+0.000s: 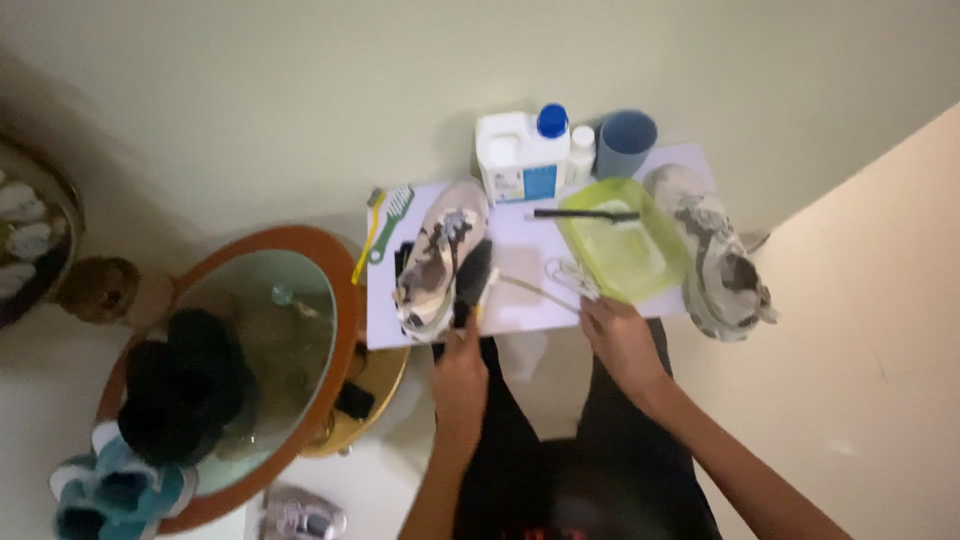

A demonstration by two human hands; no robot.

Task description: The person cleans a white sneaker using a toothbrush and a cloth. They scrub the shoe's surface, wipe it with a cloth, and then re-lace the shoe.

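My left hand [459, 368] grips a black brush [474, 279] with a yellow handle, its bristles against the side of a dirty white sneaker [436, 254] on a white board [520, 300]. My right hand [618, 335] rests at the board's front edge, touching a white shoelace [562, 277] just below a green plastic basin [625, 240]. A second dirty sneaker [718, 255] lies at the board's right end. Across the basin's rim lies a thin black brush [585, 214].
A white jug with a blue cap [522, 151], a small white bottle [580, 150] and a blue cup [626, 141] stand at the board's far edge. Green and yellow brushes [385, 222] lie at its left. An orange water tub [250, 350] with dark cloth sits left.
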